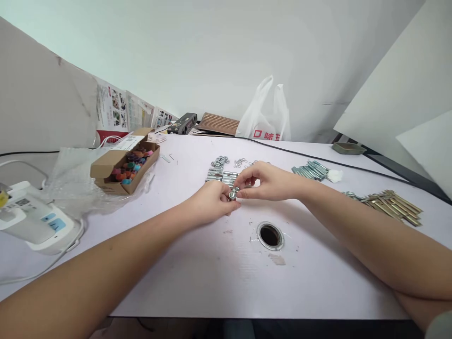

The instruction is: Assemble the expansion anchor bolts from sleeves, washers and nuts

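My left hand (214,201) is closed around a small shiny metal bolt (232,193), with a nut or washer at its visible end. My right hand (264,181) pinches that same end between thumb and finger. The rest of the bolt is hidden in my left fingers. Just behind my hands lie silvery metal sleeves (214,174) in rows. Beyond them are a cluster of nuts (219,162) and some loose washers (240,162), partly covered by my right hand.
Threaded silvery rods (311,170) and gold-coloured bolts (395,206) lie to the right. A round hole (270,236) opens in the white table (197,282). Left stand a cardboard box (122,186) of colourful pieces and a white device (42,226). A black cable (318,161) crosses behind.
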### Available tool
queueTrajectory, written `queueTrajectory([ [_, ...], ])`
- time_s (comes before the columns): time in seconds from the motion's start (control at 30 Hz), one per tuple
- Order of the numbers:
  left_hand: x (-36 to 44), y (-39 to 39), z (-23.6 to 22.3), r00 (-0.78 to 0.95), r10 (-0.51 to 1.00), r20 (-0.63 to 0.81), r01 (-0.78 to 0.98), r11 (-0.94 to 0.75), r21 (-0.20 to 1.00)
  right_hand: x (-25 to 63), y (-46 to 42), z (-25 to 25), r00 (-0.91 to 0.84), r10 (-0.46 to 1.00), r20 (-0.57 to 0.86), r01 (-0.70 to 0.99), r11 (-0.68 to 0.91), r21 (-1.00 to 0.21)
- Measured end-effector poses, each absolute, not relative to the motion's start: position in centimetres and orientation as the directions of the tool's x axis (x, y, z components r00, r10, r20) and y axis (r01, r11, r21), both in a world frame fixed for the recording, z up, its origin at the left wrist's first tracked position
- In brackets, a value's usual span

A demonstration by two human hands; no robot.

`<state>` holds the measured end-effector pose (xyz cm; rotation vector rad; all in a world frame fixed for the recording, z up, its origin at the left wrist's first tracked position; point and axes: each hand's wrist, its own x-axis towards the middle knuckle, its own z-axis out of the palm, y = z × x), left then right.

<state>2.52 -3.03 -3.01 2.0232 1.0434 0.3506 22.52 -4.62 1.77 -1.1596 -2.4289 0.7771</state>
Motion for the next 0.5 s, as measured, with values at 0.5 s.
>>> queueTrajectory([
  [0.5, 2.6, -3.0, -3.1, 0.62, 0.776, -0.113, 0.546, -0.324, 0.773, 21.6, -5.3, 2.0, -0.618, 0.777, 0.119, 0.608, 0.569, -0.553],
])
